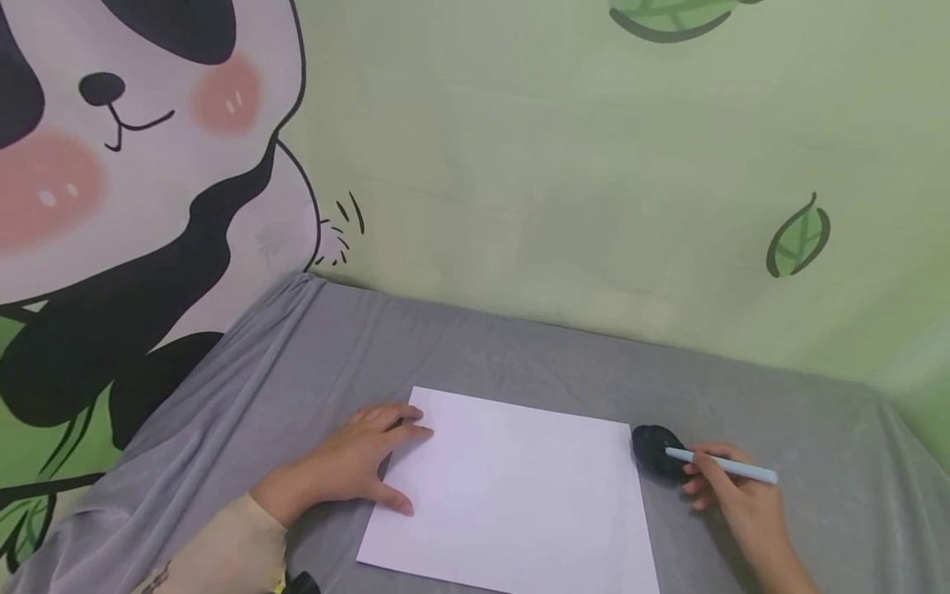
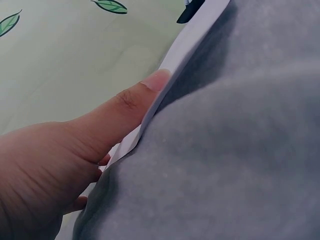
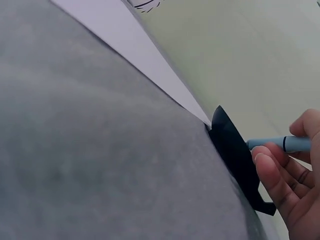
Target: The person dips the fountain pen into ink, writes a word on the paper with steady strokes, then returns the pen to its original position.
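A blank white sheet of paper (image 1: 519, 487) lies on the grey cloth. My left hand (image 1: 356, 458) rests across its left edge, fingers and thumb spread. In the left wrist view the thumb (image 2: 125, 105) touches the paper's edge (image 2: 187, 42). My right hand (image 1: 742, 495) pinches a light blue pen (image 1: 731, 468) beside the paper's right edge. The pen's left end is at a rounded black object (image 1: 653, 450) by the paper's upper right corner. In the right wrist view this black object (image 3: 232, 150) looks shallow, with a protruding lip; its kind is unclear.
Grey cloth (image 1: 475, 346) covers the surface and hangs in folds at the left. Behind it stands a pale green backdrop (image 1: 519, 165) with a printed panda (image 1: 148, 165) and leaves. A small dark item (image 1: 303, 584) shows by the left sleeve.
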A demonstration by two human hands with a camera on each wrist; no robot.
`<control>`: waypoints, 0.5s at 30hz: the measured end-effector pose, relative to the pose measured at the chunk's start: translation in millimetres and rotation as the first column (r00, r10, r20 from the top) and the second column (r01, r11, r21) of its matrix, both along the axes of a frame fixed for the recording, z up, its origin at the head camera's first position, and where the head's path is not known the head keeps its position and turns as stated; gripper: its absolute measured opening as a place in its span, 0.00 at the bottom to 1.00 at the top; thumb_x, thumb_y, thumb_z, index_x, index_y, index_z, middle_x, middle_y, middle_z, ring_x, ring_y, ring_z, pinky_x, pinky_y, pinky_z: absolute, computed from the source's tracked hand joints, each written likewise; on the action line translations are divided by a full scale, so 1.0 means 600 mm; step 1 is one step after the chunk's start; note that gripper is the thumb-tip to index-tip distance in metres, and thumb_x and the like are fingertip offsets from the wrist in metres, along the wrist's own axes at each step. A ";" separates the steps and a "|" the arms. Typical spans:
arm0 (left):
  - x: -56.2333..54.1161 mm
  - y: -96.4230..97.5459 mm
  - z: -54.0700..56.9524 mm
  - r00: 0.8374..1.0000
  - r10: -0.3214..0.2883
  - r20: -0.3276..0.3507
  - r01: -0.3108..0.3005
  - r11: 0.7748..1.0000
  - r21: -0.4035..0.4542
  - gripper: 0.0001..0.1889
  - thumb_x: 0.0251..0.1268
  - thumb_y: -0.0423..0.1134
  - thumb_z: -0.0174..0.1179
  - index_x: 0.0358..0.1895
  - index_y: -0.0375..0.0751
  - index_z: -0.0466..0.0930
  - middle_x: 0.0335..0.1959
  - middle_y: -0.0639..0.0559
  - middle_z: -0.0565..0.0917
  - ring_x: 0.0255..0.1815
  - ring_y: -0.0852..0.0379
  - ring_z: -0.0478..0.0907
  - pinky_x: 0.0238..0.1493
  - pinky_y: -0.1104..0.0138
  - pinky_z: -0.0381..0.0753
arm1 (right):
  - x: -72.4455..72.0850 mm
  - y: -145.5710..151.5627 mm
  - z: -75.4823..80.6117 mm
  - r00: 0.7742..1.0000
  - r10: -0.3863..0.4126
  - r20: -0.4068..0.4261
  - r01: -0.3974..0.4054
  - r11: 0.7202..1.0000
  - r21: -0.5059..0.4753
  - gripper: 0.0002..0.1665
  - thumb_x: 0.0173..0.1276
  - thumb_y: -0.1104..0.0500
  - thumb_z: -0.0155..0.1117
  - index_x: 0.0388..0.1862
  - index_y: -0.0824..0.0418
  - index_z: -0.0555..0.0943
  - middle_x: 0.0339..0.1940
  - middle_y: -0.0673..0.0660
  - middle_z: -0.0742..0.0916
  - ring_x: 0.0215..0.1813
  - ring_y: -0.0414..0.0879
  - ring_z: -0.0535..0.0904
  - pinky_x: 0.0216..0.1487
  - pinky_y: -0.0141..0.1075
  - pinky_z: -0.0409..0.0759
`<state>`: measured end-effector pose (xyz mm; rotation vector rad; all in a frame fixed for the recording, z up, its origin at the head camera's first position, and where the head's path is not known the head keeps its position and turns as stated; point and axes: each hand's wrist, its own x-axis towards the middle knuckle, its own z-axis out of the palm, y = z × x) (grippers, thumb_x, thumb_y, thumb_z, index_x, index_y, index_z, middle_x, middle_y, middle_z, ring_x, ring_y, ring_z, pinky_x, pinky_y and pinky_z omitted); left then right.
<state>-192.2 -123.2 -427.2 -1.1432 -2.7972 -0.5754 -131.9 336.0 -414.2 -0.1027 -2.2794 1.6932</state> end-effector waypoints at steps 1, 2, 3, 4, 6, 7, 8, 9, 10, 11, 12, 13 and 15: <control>0.000 -0.001 0.000 1.000 0.002 0.000 -0.002 1.000 -0.001 0.45 0.37 0.68 0.70 0.62 0.48 0.74 0.63 0.46 0.72 0.66 0.43 0.68 0.64 0.45 0.66 | -0.001 -0.001 0.002 1.000 -0.002 -0.005 0.002 1.000 0.009 0.04 0.68 0.64 0.60 0.38 0.63 0.81 0.23 0.48 0.86 0.20 0.38 0.82 0.18 0.32 0.79; 0.001 -0.002 0.000 1.000 0.004 0.001 -0.004 1.000 -0.001 0.45 0.37 0.68 0.70 0.62 0.48 0.74 0.64 0.46 0.72 0.66 0.43 0.68 0.64 0.45 0.66 | -0.001 -0.002 0.003 1.000 -0.005 -0.008 0.005 1.000 0.017 0.03 0.68 0.65 0.61 0.37 0.62 0.81 0.22 0.49 0.86 0.20 0.38 0.82 0.18 0.32 0.79; 0.001 -0.003 -0.001 1.000 0.005 0.003 -0.005 1.000 -0.001 0.45 0.37 0.68 0.69 0.63 0.48 0.74 0.64 0.46 0.72 0.66 0.43 0.67 0.64 0.45 0.66 | -0.002 -0.003 0.005 1.000 -0.014 -0.010 0.015 0.999 0.035 0.02 0.67 0.65 0.61 0.36 0.61 0.81 0.22 0.48 0.85 0.19 0.38 0.82 0.18 0.32 0.79; 0.001 -0.003 -0.001 1.000 0.006 0.005 -0.006 1.000 -0.002 0.46 0.38 0.68 0.69 0.63 0.48 0.74 0.64 0.46 0.72 0.66 0.43 0.67 0.65 0.45 0.65 | -0.002 -0.003 0.007 1.000 -0.024 -0.012 0.025 0.998 0.050 0.02 0.67 0.65 0.62 0.35 0.60 0.81 0.21 0.48 0.85 0.19 0.37 0.81 0.18 0.32 0.79; 0.001 -0.004 -0.001 1.000 0.007 0.006 -0.007 1.000 -0.001 0.46 0.37 0.69 0.69 0.63 0.48 0.74 0.64 0.46 0.72 0.67 0.44 0.67 0.65 0.45 0.65 | -0.002 -0.004 0.011 0.999 -0.040 -0.011 0.040 0.996 0.079 0.02 0.67 0.65 0.62 0.34 0.58 0.80 0.20 0.48 0.83 0.19 0.37 0.81 0.19 0.31 0.79; 0.001 -0.004 -0.002 1.000 0.007 0.004 -0.007 1.000 -0.002 0.46 0.38 0.69 0.69 0.63 0.48 0.74 0.64 0.46 0.72 0.67 0.44 0.67 0.65 0.46 0.65 | -0.001 -0.004 0.013 0.999 -0.042 -0.010 0.042 0.996 0.078 0.03 0.67 0.65 0.62 0.34 0.58 0.80 0.20 0.48 0.83 0.19 0.37 0.80 0.19 0.31 0.79; 0.000 -0.003 -0.002 1.000 0.007 0.003 -0.007 1.000 -0.002 0.46 0.38 0.70 0.68 0.63 0.49 0.74 0.64 0.46 0.72 0.67 0.44 0.67 0.65 0.46 0.65 | -0.001 -0.004 0.016 0.999 -0.041 -0.011 0.042 0.996 0.074 0.04 0.67 0.65 0.62 0.33 0.57 0.79 0.20 0.48 0.82 0.19 0.37 0.80 0.18 0.31 0.79; 0.000 -0.004 -0.002 1.000 0.006 0.002 -0.006 1.000 -0.003 0.46 0.38 0.70 0.68 0.63 0.49 0.74 0.64 0.46 0.72 0.67 0.44 0.67 0.66 0.46 0.65 | -0.001 -0.005 0.018 0.999 -0.040 -0.011 0.041 0.997 0.070 0.04 0.67 0.65 0.61 0.33 0.57 0.79 0.19 0.48 0.82 0.19 0.37 0.80 0.18 0.30 0.79; 0.000 -0.004 -0.002 1.000 0.005 0.000 -0.005 1.000 -0.003 0.46 0.37 0.70 0.68 0.63 0.48 0.74 0.64 0.46 0.72 0.67 0.44 0.67 0.66 0.47 0.65 | -0.001 -0.005 0.020 0.999 -0.037 -0.012 0.038 0.997 0.064 0.05 0.67 0.65 0.61 0.33 0.57 0.79 0.19 0.49 0.82 0.18 0.37 0.80 0.18 0.30 0.79; 0.001 -0.004 -0.002 1.000 0.005 -0.003 -0.005 1.000 -0.004 0.46 0.37 0.69 0.69 0.63 0.48 0.74 0.64 0.46 0.72 0.67 0.44 0.67 0.66 0.47 0.65 | -0.001 -0.006 0.023 0.999 -0.034 -0.012 0.035 0.998 0.061 0.05 0.68 0.65 0.61 0.33 0.56 0.79 0.19 0.49 0.82 0.18 0.37 0.80 0.18 0.30 0.79; 0.001 -0.005 -0.002 1.000 0.004 -0.004 -0.004 1.000 -0.004 0.46 0.37 0.69 0.69 0.63 0.48 0.74 0.64 0.46 0.72 0.67 0.44 0.67 0.66 0.47 0.65 | -0.001 -0.007 0.025 0.999 -0.029 -0.014 0.030 0.998 0.053 0.06 0.68 0.66 0.60 0.32 0.56 0.78 0.19 0.49 0.82 0.18 0.37 0.80 0.18 0.31 0.79; 0.001 -0.004 -0.001 1.000 0.002 -0.006 -0.002 1.000 -0.004 0.46 0.37 0.69 0.69 0.63 0.48 0.74 0.64 0.46 0.72 0.67 0.45 0.67 0.66 0.47 0.65 | -0.001 -0.007 0.029 1.000 -0.024 -0.013 0.025 0.998 0.050 0.06 0.68 0.65 0.60 0.32 0.56 0.79 0.19 0.49 0.82 0.18 0.38 0.80 0.18 0.31 0.79; 0.001 -0.003 0.001 1.000 0.000 -0.007 0.000 1.000 -0.003 0.45 0.37 0.68 0.70 0.62 0.47 0.74 0.64 0.46 0.72 0.66 0.44 0.67 0.65 0.48 0.65 | 0.000 -0.007 0.037 1.000 -0.013 -0.012 0.014 0.999 0.046 0.06 0.69 0.65 0.59 0.32 0.57 0.79 0.19 0.49 0.83 0.18 0.38 0.80 0.18 0.31 0.79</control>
